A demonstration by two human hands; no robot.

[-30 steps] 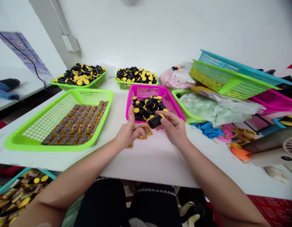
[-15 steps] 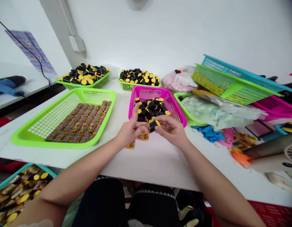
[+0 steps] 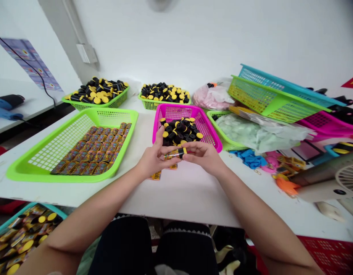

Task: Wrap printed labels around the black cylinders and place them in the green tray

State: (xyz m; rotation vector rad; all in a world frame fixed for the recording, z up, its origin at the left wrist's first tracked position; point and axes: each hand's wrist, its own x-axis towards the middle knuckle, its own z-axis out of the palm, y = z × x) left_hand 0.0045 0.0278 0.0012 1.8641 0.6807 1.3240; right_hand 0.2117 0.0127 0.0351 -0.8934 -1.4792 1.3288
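In front of the pink basket (image 3: 219, 145), both hands meet on one small piece. My left hand (image 3: 150, 157) has its fingers closed round a printed, shiny orange sleeve (image 3: 170, 154). My right hand (image 3: 206, 157) pinches a black cylinder with a yellow cap (image 3: 182, 152) at the sleeve's right end. The cylinder seems partly inside the sleeve; how far cannot be made out. Flat orange printed pieces (image 3: 156, 175) lie on the table under my left hand. Loose black cylinders with yellow caps (image 3: 180, 130) fill the pink basket just beyond.
To the left, a green tray (image 3: 24, 170) holds rows of wrapped cylinders (image 3: 92, 156). Two green baskets (image 3: 119, 100) of capped cylinders stand behind. Stacked baskets (image 3: 268, 101), plastic bags (image 3: 245, 130), blue pieces (image 3: 253, 158) and a fan (image 3: 325, 183) are on the right. A teal basket (image 3: 57, 211) sits below left.
The black cylinder and the printed sleeve now lie end to end between my hands, with more of the sleeve showing. The whole view has shifted slightly.
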